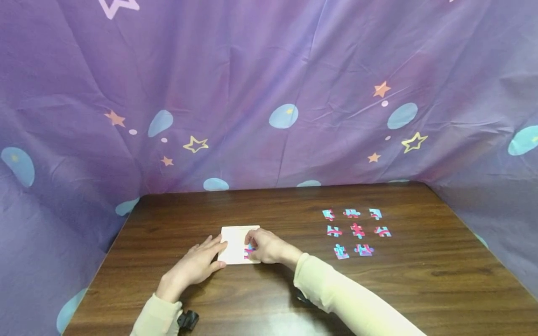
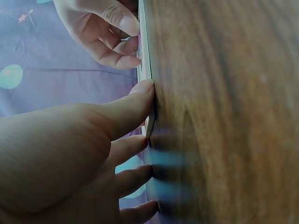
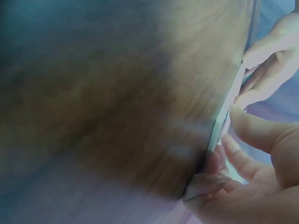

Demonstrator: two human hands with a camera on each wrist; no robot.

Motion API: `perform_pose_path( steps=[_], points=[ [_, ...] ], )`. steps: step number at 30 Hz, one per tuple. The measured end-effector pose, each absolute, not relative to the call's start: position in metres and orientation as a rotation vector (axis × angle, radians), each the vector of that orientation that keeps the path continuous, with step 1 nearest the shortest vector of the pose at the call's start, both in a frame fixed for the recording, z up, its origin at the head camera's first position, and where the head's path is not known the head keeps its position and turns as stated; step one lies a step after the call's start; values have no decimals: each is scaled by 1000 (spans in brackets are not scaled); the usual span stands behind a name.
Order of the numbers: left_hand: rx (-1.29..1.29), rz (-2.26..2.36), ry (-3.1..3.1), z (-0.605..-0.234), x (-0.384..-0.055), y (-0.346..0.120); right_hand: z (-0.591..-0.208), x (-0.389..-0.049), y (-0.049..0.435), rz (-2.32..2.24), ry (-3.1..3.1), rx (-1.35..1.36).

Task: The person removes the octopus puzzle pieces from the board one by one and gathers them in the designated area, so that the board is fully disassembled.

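Note:
A shallow white square puzzle tray (image 1: 232, 252) lies on the table, left of the middle. My left hand (image 1: 196, 262) rests against its left side with fingers spread; the index fingertip and thumb touch the edge. The right hand (image 1: 267, 246) bends over the tray's right side. Its thumb and fingers pinch a pink-and-blue jigsaw piece (image 1: 248, 252) at the lower right of the tray, partly covered by the hand. In the left wrist view the thumb (image 2: 135, 95) of my left hand touches the tray's thin rim.
Several loose jigsaw pieces lie in rows on the right of the table, among them a mostly red one (image 1: 357, 230) in the middle. A purple patterned curtain (image 1: 252, 154) hangs behind the brown wooden table (image 1: 176, 210).

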State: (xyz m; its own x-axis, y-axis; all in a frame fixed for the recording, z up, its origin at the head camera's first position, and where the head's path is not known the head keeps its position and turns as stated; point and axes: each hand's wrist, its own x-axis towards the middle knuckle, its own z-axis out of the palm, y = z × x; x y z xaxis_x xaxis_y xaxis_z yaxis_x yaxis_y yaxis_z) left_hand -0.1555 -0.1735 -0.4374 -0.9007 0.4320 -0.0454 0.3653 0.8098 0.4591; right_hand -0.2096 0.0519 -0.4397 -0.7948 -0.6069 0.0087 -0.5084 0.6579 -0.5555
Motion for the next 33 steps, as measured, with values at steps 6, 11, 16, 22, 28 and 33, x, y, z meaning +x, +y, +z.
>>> perform_pose_path(
  steps=[6,11,16,22,28,33],
  points=[
    [642,662,2842,-435,-155,-173,-440,-210,52,-799,2699,-925],
    [646,651,2846,-437,-154,-174,-439,-211,50,-806,2674,-910],
    [642,658,2848,-437,-155,-173,-439,-210,51,-851,2652,-891],
    [643,646,2851,-436,-154,-173,-441,-212,51,-994,2610,-761],
    [636,645,2848,-437,-155,-173,-442,-216,55,-1214,2417,-646],
    [631,650,2846,-438,-155,-173,-439,-217,62,-1367,2267,-604]
  ],
)
